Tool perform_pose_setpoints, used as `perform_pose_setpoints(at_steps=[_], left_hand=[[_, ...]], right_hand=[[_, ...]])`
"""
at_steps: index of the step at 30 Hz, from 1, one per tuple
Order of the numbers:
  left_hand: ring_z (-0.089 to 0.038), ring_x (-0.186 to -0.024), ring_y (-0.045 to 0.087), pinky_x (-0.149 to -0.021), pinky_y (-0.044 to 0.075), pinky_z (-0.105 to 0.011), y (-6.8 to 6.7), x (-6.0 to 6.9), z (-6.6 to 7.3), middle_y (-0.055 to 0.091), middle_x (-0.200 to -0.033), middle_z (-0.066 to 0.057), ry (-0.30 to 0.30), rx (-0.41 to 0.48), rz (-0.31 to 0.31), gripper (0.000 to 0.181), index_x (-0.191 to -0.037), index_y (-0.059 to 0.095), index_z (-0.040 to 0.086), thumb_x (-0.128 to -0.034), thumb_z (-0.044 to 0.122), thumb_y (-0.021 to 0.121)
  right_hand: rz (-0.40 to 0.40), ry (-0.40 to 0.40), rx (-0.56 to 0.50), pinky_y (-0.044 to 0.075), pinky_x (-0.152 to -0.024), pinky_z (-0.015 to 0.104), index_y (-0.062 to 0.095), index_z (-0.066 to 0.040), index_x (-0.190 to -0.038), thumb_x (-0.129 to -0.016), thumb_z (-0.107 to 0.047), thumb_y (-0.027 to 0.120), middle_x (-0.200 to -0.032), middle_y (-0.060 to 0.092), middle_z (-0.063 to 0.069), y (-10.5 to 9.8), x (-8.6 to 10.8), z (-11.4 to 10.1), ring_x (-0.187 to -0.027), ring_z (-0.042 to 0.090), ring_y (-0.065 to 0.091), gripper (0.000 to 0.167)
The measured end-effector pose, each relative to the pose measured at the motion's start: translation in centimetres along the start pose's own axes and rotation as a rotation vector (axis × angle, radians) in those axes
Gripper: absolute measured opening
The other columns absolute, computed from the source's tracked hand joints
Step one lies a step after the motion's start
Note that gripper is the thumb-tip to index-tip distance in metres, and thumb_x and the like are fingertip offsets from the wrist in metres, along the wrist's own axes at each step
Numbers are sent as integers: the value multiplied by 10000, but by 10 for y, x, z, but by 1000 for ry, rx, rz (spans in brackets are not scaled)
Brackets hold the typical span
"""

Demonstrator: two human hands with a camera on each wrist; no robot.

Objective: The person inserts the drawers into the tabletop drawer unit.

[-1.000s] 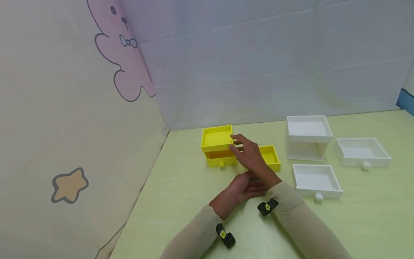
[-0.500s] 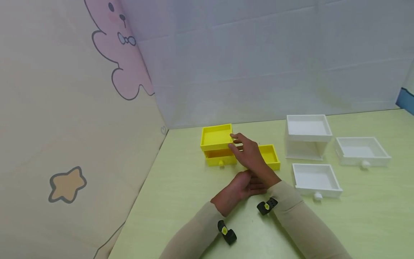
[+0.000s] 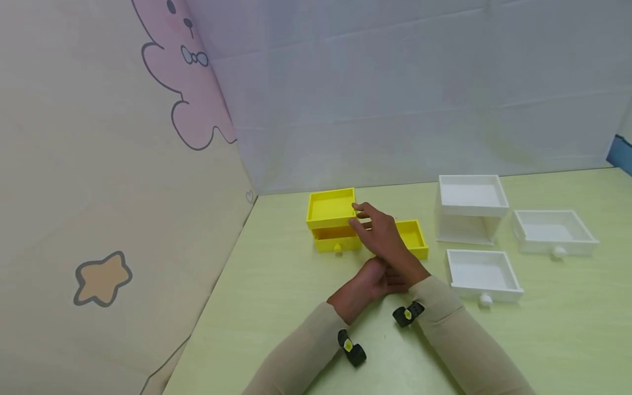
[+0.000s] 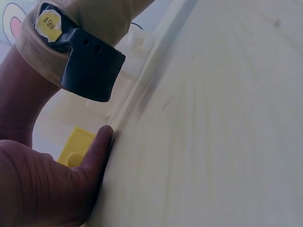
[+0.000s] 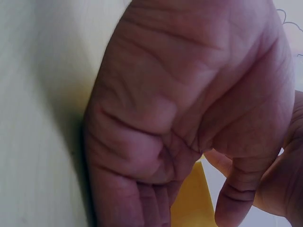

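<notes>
My right hand (image 3: pixel 382 236) reaches to the right side of a small yellow cabinet (image 3: pixel 332 207), its thumb and index finger slightly bent at the top right corner. Contact there cannot be made out. A yellow drawer with a round knob (image 3: pixel 338 248) sits in the cabinet's lower bay. Behind my right hand a loose yellow drawer (image 3: pixel 412 237) lies on the table, partly hidden. Under my right wrist lies my left hand (image 3: pixel 367 278), palm towards me and fingers pointing right, holding nothing. In the right wrist view that left hand (image 5: pixel 156 109) rests its edge on the table.
To the right stands a white open-fronted cabinet (image 3: pixel 471 195). One white drawer (image 3: pixel 484 269) lies in front of it, another white drawer (image 3: pixel 555 226) to its right, both with knobs. A pale curtain (image 3: pixel 415 93) hangs behind the table; a patterned cloth (image 3: pixel 99 181) borders the left.
My left forearm has shifted slightly right and forward, and its fingers show less beneath the right wrist. My right hand, the cabinets and the drawers hold their places.
</notes>
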State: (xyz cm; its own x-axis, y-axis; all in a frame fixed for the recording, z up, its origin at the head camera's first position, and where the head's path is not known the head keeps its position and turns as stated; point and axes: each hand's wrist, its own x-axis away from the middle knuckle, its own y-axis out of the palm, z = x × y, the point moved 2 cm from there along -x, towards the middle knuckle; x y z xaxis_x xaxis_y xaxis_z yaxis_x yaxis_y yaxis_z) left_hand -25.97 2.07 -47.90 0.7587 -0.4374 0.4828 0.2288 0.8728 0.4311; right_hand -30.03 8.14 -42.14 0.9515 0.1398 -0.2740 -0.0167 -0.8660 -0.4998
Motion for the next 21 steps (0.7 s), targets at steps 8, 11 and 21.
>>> perform_pose_setpoints(at_steps=[8,11,21], left_hand=[[-136,-622,597,-631,502,-321,2,-3,2,600,-623,24,-19,-1,1,282,-758,627,164,-988,73,491],[-122,-598,578,-617,498,-306,4,-1,3,568,-602,35,-11,-17,-8,285,-754,619,170,-970,20,511],[-120,-574,598,-588,503,-299,6,0,0,587,-591,16,12,-4,71,269,-730,627,152,-963,40,553]], right_hand=[[6,-1,9,562,-838,461,523,-113,-1413,-1013,-297,585,-1314,612,181,0,0,-1,-1036,336,690,445],[7,3,10,562,-837,460,520,-118,-1415,-1011,-297,585,-1316,609,183,0,0,-1,-1032,335,692,447],[17,-6,7,568,-821,454,527,-120,-1409,-1009,-302,589,-1315,612,180,0,0,0,-1008,330,701,444]])
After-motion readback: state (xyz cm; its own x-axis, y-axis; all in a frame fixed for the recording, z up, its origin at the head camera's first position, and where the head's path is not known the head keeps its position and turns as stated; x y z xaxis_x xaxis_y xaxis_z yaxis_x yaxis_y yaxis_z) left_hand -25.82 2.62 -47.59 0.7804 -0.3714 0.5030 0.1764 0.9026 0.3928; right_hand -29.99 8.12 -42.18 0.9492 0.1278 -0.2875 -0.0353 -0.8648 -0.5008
